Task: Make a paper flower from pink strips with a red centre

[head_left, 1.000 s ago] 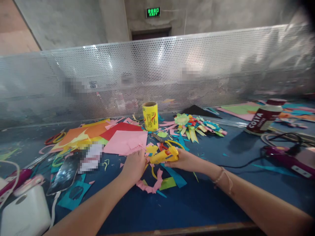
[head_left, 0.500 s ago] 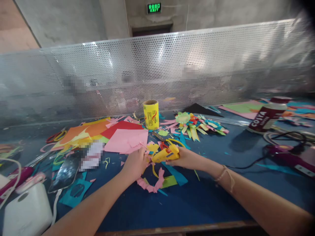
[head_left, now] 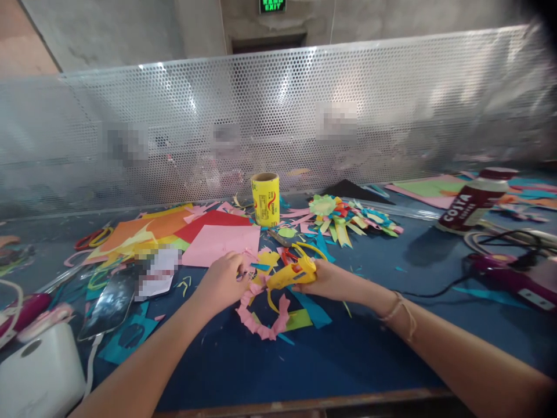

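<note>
My right hand [head_left: 326, 280] is closed around a yellow hot glue gun [head_left: 292, 275], its nozzle pointing left. Just below the nozzle lies a curved strip of pleated pink paper [head_left: 263, 330], with one end rising close to the tip. My left hand [head_left: 223, 281] is left of the nozzle, its fingers curled and fingertips pinched. What they hold, if anything, is too small to make out. A small blue paper strip [head_left: 260, 266] and a yellow paper piece [head_left: 268, 259] show by the left fingertips. Red-handled pliers [head_left: 278, 239] lie partly behind the glue gun.
A yellow tape roll [head_left: 265, 200] stands at the back before a perforated metal screen [head_left: 278, 128]. Pink paper [head_left: 224, 245] lies left, paper rosettes [head_left: 348, 216] right. A phone [head_left: 108, 302], white power bank [head_left: 41, 374], Costa bottle [head_left: 474, 203] and purple power strip [head_left: 517, 278] surround the work area.
My left hand has drawn a little up and left, away from the pink strip and nozzle, uncovering the strip's left end. My right hand stays put with the glue gun. The view tilts slightly down.
</note>
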`<state>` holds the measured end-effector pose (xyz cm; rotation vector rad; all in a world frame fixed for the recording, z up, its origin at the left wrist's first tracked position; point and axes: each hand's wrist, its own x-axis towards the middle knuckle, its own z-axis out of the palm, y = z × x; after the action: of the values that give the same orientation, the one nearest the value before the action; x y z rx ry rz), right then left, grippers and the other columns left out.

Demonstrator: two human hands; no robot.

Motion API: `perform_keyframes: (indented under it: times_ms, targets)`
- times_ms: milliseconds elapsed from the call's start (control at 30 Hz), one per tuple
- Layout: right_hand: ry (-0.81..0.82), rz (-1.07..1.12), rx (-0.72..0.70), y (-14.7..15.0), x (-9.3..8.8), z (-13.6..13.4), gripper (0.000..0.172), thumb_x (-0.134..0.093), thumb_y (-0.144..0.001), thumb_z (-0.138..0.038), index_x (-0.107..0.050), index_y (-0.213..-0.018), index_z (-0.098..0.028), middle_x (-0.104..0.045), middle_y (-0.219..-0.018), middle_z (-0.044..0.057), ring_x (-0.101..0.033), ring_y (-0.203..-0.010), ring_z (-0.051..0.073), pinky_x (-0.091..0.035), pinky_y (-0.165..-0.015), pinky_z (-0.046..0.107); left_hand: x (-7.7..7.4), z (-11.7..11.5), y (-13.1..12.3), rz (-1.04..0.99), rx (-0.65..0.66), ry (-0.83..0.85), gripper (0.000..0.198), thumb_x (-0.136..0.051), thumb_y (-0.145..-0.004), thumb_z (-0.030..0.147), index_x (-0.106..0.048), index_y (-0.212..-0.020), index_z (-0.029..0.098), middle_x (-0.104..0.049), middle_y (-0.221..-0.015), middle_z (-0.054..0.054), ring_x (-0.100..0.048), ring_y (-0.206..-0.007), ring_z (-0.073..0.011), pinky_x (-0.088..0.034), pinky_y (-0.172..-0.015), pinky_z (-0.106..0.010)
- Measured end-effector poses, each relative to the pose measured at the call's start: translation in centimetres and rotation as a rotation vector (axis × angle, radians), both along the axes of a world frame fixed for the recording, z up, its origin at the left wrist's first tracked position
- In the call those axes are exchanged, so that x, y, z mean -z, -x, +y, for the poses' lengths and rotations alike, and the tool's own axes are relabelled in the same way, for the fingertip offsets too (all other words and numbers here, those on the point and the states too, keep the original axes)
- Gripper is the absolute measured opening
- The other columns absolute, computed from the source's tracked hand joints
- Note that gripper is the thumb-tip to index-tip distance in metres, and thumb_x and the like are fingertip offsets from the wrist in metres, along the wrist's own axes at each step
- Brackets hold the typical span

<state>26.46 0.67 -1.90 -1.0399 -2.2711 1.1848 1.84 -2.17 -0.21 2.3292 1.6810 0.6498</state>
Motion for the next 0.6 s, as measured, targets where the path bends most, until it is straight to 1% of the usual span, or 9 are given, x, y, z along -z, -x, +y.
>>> perform_keyframes:
  times_ms: [67,133,233,333,467,600]
  targets:
    - [-0.029,-0.006,0.001,-0.1,0.2,0.1,0.032,-0.061,-0.072,-0.028,-0.063,-0.103,-0.020,-0.068,-0.101,0.003,-0.063,-0.089,0.018,-0.051,-0.083,0.031,0.0,-0.2,-0.1,-0.005,0.006,0.054,0.010,-0.046,-0.072,0.021,-0.039,-0.065,0.020,-0.050,-0.070,0.000,-0.046,-0.065,-0.0142,-0.031,-0.057,-0.026]
    - [-0.039,-0.021,0.017,-0.1,0.3,0.1,0.032,-0.062,-0.072,-0.030,-0.063,-0.102,-0.020,-0.068,-0.099,0.003,-0.063,-0.088,0.018,-0.051,-0.083,0.032,0.1,-0.4,-0.2,-0.019,0.017,0.096,0.013,-0.047,-0.074,0.028,-0.040,-0.066,0.020,-0.050,-0.068,0.000,-0.045,-0.062,-0.0136,-0.029,-0.055,-0.026]
    - [-0.025,-0.045,0.051,0.0,0.3,0.1,0.032,-0.062,-0.072,-0.032,-0.064,-0.101,-0.019,-0.068,-0.098,0.004,-0.064,-0.086,0.019,-0.052,-0.081,0.032,0.5,-0.4,-0.2,-0.028,0.034,0.113,0.019,-0.050,-0.074,0.037,-0.042,-0.068,0.020,-0.050,-0.067,0.001,-0.043,-0.059,-0.0128,-0.027,-0.053,-0.026]
    - [-0.029,-0.060,0.078,0.0,0.3,0.1,0.033,-0.062,-0.071,-0.033,-0.064,-0.101,-0.018,-0.068,-0.100,0.005,-0.063,-0.088,0.020,-0.052,-0.081,0.032,1.1,-0.1,0.0,-0.034,0.027,0.153,0.021,-0.054,-0.070,0.039,-0.043,-0.072,0.020,-0.051,-0.069,0.001,-0.044,-0.059,-0.0124,-0.026,-0.051,-0.025]
    - [-0.049,-0.056,0.093,0.1,0.2,0.0,0.030,-0.061,-0.071,-0.031,-0.065,-0.098,-0.019,-0.069,-0.097,0.004,-0.063,-0.087,0.019,-0.052,-0.079,0.031,1.7,0.3,0.2,-0.054,0.022,0.180,0.024,-0.057,-0.068,0.039,-0.045,-0.075,0.020,-0.052,-0.069,0.002,-0.045,-0.058,-0.0120,-0.027,-0.051,-0.025]
    - [-0.043,-0.080,0.115,0.1,0.0,-0.1,0.029,-0.061,-0.071,-0.029,-0.065,-0.097,-0.019,-0.069,-0.095,0.004,-0.063,-0.084,0.019,-0.051,-0.079,0.032,1.9,0.4,0.2,-0.059,0.025,0.179,0.024,-0.058,-0.067,0.039,-0.046,-0.078,0.020,-0.052,-0.069,0.002,-0.046,-0.058,-0.0126,-0.030,-0.052,-0.025]
